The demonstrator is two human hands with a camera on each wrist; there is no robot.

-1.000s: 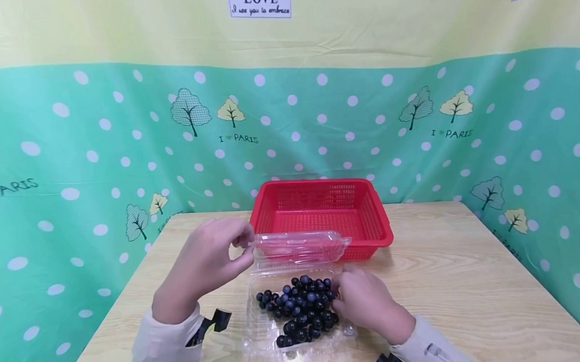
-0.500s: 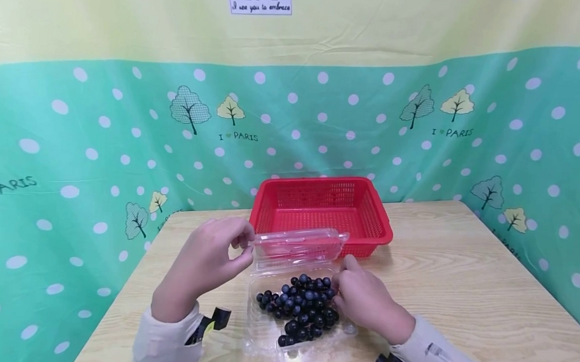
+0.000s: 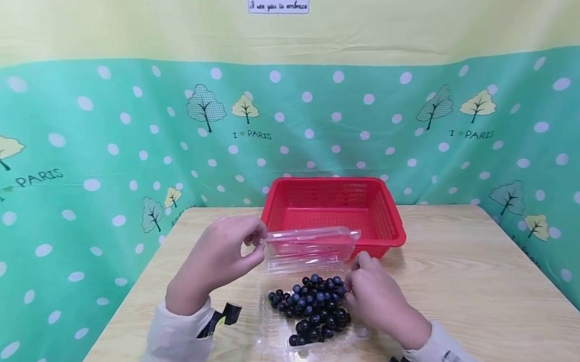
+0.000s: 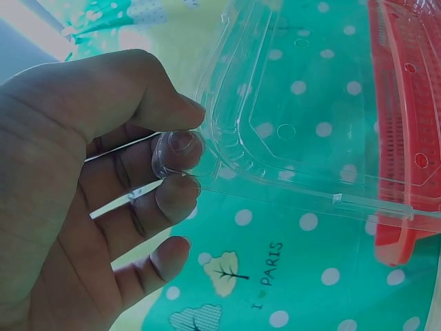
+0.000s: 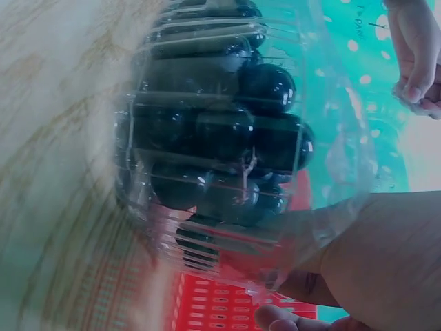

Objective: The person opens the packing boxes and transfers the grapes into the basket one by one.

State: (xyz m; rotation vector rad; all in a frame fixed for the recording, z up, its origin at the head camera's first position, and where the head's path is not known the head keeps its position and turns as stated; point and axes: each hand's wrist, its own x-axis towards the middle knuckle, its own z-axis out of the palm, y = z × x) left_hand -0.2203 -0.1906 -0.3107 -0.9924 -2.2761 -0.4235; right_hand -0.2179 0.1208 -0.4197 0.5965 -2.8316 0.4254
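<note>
A clear plastic clamshell box [image 3: 275,331] lies on the table with its lid [image 3: 311,247] raised. Dark grapes [image 3: 313,309] in a bunch fill much of its base. My left hand [image 3: 218,259] pinches the lid's left corner between thumb and fingers. The left wrist view shows that thumb [image 4: 182,107] and the fingertips at the thin plastic edge. My right hand [image 3: 374,295] reaches in over the box's right side, with curled fingers at the edge of the bunch. Its fingertips are partly hidden by grapes and plastic. Through the box wall, the right wrist view shows the grapes [image 5: 220,131] close up.
Right behind the raised lid stands a red plastic basket [image 3: 317,217] with slotted walls. Both rest on a light wooden table [image 3: 456,274]. A green and yellow curtain [image 3: 293,116] with dots and trees hangs around the back and sides.
The whole head view has shifted, so everything appears slightly further right. Both hands keep their places at the lid and the grapes, with the right index knuckle raised a little.
</note>
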